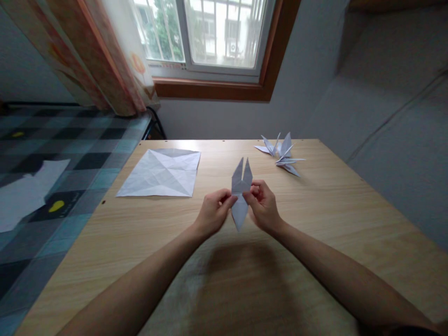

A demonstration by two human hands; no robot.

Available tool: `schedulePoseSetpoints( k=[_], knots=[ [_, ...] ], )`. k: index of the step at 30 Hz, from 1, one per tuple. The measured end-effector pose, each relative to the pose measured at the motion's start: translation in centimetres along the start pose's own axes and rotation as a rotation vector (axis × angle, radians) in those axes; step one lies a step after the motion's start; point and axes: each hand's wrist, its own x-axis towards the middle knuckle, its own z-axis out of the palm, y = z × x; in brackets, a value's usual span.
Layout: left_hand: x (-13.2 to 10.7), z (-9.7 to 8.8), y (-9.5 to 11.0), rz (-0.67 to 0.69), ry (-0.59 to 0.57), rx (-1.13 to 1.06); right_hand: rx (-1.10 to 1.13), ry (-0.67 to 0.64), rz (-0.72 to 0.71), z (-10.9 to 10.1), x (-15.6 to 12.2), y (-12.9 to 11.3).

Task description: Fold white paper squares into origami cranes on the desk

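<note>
A narrow folded white paper shape (241,189), with two pointed tips up and one point down, is held upright above the wooden table (315,224). My left hand (212,214) pinches its left side at the middle. My right hand (263,206) pinches its right side, fingers curled. Both hands meet at the paper's waist, near the table's centre.
A creased square sheet of white paper (161,172) lies flat at the left back of the table. Two finished folded paper cranes (282,153) sit at the back right. A checked bedcover (52,163) with white papers lies left of the table. Wall and window stand behind.
</note>
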Motion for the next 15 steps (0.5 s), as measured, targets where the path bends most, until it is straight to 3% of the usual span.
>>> schedulePoseSetpoints(
  k=[6,8,12,15],
  knots=[
    [0.21,0.18,-0.61,-0.197,0.027,-0.308,0.161,-0.175,0.167,0.37,0.37,-0.16],
    [0.26,0.25,-0.69,-0.205,0.026,-0.385,0.172,-0.192,0.216,0.39,0.29,-0.31],
    [0.36,0.4,-0.79,-0.159,0.159,-0.457,0.163,-0.282,0.296,0.29,0.15,-0.75],
    [0.38,0.44,-0.68,-0.201,0.147,-0.495,0.18,-0.28,0.288,0.13,0.36,-0.91]
  ],
)
